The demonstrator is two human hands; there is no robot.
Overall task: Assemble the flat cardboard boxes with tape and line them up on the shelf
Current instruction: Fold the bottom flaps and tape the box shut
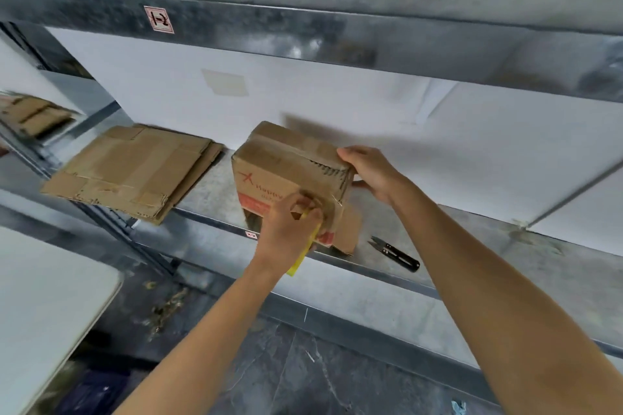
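A small brown cardboard box (286, 165) with red print stands on the metal shelf (209, 192), brown tape running over its top. My left hand (286, 232) grips a roll of brown tape (312, 204) with a yellow holder against the box's front face. My right hand (371, 172) holds the box's upper right corner, fingers on top and thumb at the side. A loose flap (350, 229) sticks out at the box's lower right. A stack of flat cardboard boxes (135, 172) lies on the shelf to the left.
Small black snips (394, 253) lie on the shelf right of the box. More flat cardboard (33, 114) sits on a neighbouring shelf at far left. An upper shelf beam (303, 34) hangs overhead. A white table (40, 307) stands at lower left.
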